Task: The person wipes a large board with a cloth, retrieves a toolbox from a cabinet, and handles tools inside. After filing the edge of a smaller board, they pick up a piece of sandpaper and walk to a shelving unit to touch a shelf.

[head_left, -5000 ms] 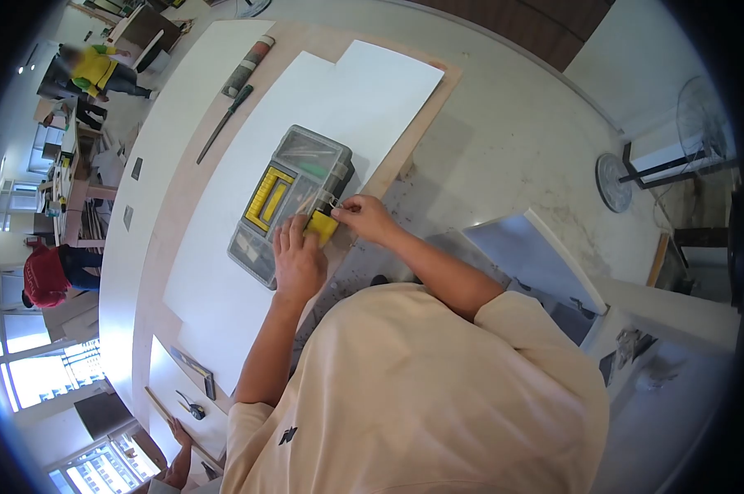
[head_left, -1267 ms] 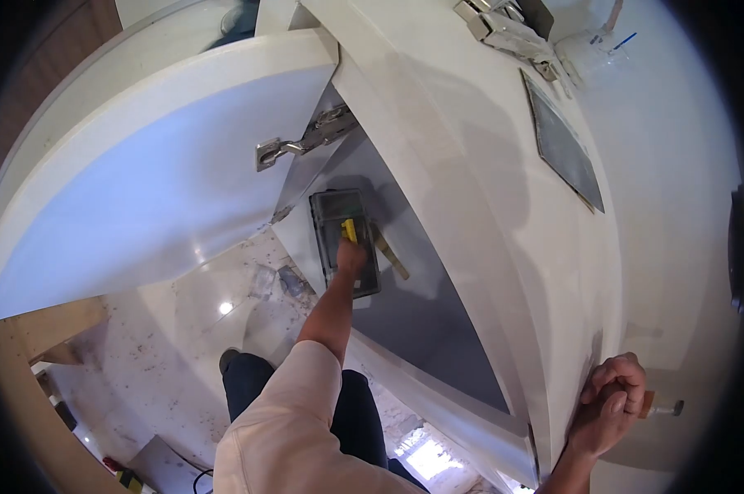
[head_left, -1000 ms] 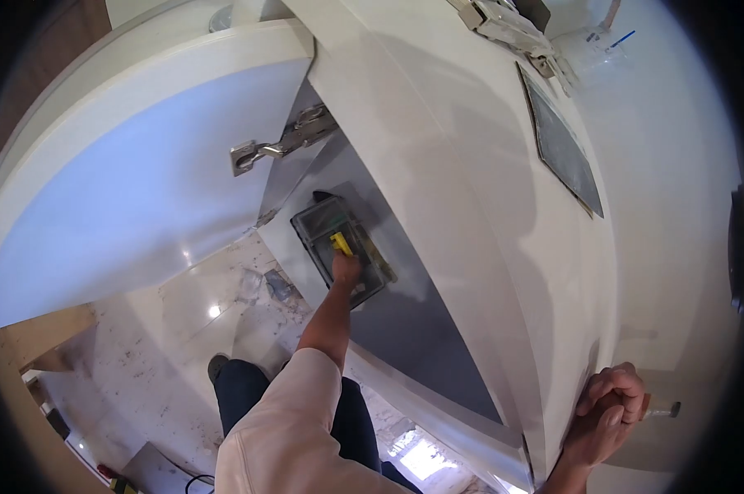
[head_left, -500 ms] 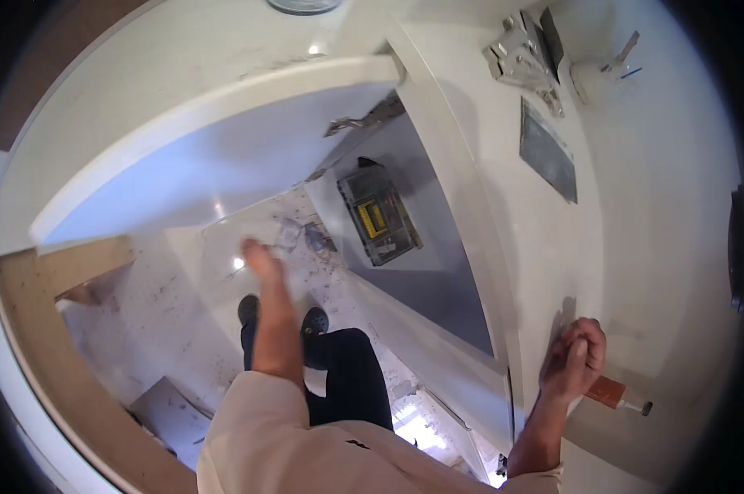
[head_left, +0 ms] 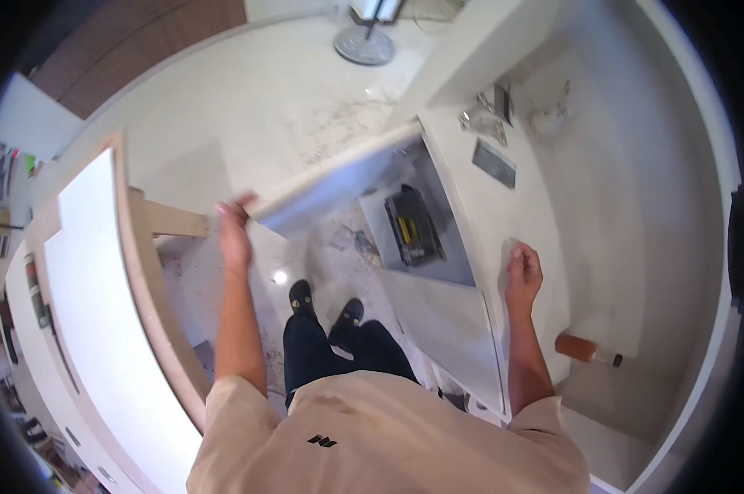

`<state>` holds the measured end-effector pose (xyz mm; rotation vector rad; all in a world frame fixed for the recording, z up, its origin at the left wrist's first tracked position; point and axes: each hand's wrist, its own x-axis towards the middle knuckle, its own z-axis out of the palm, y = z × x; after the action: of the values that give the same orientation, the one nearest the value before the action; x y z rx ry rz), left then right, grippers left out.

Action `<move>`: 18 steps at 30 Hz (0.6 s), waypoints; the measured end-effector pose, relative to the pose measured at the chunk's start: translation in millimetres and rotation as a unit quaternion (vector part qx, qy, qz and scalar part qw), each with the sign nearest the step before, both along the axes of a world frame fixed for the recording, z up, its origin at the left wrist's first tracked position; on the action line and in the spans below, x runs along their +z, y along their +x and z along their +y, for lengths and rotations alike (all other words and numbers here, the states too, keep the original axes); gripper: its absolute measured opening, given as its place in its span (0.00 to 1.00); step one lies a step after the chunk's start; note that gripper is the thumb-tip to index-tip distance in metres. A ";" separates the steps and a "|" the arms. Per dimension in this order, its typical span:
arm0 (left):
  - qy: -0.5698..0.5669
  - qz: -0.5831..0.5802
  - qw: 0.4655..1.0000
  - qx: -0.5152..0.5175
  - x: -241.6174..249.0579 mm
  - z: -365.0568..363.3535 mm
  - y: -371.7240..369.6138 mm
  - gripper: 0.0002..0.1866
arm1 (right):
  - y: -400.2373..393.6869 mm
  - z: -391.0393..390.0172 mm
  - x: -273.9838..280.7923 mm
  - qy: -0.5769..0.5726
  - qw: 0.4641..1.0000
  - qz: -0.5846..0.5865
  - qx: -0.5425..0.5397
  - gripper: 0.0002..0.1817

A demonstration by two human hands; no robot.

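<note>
My left hand (head_left: pixel 235 230) is at the free end of the white cabinet door (head_left: pixel 339 169), its fingers apart and slightly blurred, with fingertips close to the door's edge. Over the pale ledge (head_left: pixel 479 218) on the right is my right hand (head_left: pixel 523 276), fingers curled in and the thumb against them. Whatever lies inside that curl is hidden. A dark organizer case (head_left: pixel 413 226) with a yellow part inside it rests in the grey cabinet opening. Farther up the ledge lie metal hinge-like fittings (head_left: pixel 483 123) and a flat grey plate (head_left: pixel 494 163).
An orange-brown, bottle-like item (head_left: pixel 576 347) with a dark tip lies below my right hand. A wood-edged white panel (head_left: pixel 113 288) stands at left. Clear scraps (head_left: pixel 343 239) lie on the marked floor near my feet. A round stand base (head_left: pixel 364 48) is at the top.
The view has pulled back and now takes in more of the room. My left hand has moved from over the floor to the door's end. My right hand appears farther from the orange-brown item.
</note>
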<state>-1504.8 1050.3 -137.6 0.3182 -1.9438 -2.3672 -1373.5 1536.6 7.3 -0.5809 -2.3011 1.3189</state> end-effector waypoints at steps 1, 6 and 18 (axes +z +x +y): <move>-0.116 -0.036 0.993 -0.004 26.3 12.6 33.8 0.39 | -0.8 -16.9 13.2 0.002 1.000 -0.011 0.021 0.11; -0.135 -0.111 0.927 -0.331 59.3 39.6 152.8 0.12 | -10.1 -140.3 50.9 0.011 0.955 0.002 0.297 0.12; -0.349 -0.124 0.927 -0.066 176.4 -159.7 171.3 0.16 | -78.7 -205.9 -85.0 0.412 0.652 -0.486 0.412 0.28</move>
<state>-1333.5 890.6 38.8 0.4554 -2.8282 -1.5771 -1452.2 1330.7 -77.8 0.2580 -3.8938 -0.1950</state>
